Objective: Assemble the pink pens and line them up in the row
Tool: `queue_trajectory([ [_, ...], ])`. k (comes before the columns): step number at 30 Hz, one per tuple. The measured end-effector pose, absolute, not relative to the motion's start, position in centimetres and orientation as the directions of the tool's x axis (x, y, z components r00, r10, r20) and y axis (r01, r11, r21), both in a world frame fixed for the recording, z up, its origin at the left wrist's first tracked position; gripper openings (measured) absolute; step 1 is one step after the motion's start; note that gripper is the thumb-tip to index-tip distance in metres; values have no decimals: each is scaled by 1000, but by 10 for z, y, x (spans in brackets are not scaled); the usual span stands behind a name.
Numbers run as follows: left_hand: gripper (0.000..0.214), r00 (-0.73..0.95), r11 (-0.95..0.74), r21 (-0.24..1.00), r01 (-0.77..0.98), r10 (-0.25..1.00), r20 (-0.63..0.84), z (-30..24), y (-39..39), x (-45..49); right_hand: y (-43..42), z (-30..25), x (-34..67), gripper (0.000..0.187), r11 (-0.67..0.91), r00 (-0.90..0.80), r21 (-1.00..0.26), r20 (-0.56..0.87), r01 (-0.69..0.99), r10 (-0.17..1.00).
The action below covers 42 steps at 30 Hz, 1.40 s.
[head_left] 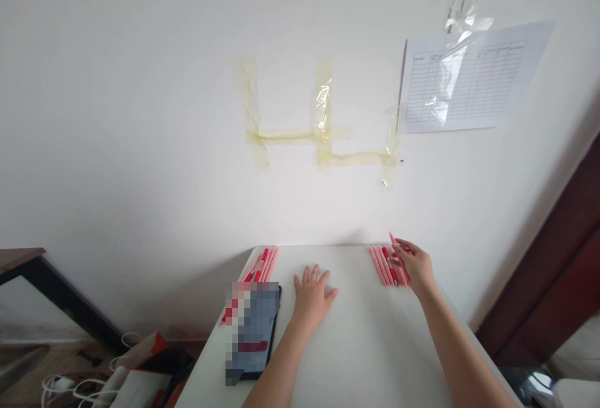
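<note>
My right hand (415,265) is at the far right of the white table, thumb and fingers pinched round a pink pen (392,237) whose tip points up toward the wall. Just under it lies a row of pink pens (379,266) with some red among them, partly covered by my fingers. My left hand (312,294) rests palm down on the tabletop (349,333), fingers spread and holding nothing. To its left, a second group of pink and red pens (267,265) lies near the table's back left corner.
A phone (262,339) with a blurred-out screen lies beside my left forearm. The table's back edge meets a white wall (140,114) bearing yellowed tape (323,114) and a printed sheet (464,83). White cables (84,389) and boxes sit on the floor at left.
</note>
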<state>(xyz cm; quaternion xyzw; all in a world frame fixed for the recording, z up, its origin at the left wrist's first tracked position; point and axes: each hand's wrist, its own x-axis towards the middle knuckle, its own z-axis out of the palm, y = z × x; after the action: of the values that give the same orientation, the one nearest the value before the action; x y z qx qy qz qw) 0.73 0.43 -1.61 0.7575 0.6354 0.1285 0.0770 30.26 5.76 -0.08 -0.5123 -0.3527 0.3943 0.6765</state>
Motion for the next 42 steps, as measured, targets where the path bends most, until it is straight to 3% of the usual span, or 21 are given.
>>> queue_trajectory([
  [2,59,158,-178,281,943,983,94,-15,4,7,60,-3,310,63,172,536,-984,127,-35,835],
  [5,59,157,-173,279,944,984,81,-13,3,8,63,-7,316,59,109,549,-960,237,257,802],
  [9,59,157,-173,278,945,984,81,-12,2,8,61,-11,314,45,48,454,-769,425,637,783],
  [15,58,157,-172,267,948,985,78,-13,3,9,54,-14,300,32,-90,338,-490,446,867,829],
  [19,59,156,-170,267,949,985,75,-14,3,9,55,-17,291,24,-127,300,-357,487,925,820],
  [28,60,160,-175,254,951,984,77,-17,5,8,58,-24,283,22,-138,296,-319,524,938,799],
  [37,59,158,-176,259,950,983,89,-18,5,8,59,-25,286,19,-61,271,-371,547,927,792],
  [42,59,161,-180,270,946,983,93,-18,5,8,61,-22,279,20,169,116,-450,539,877,834],
])
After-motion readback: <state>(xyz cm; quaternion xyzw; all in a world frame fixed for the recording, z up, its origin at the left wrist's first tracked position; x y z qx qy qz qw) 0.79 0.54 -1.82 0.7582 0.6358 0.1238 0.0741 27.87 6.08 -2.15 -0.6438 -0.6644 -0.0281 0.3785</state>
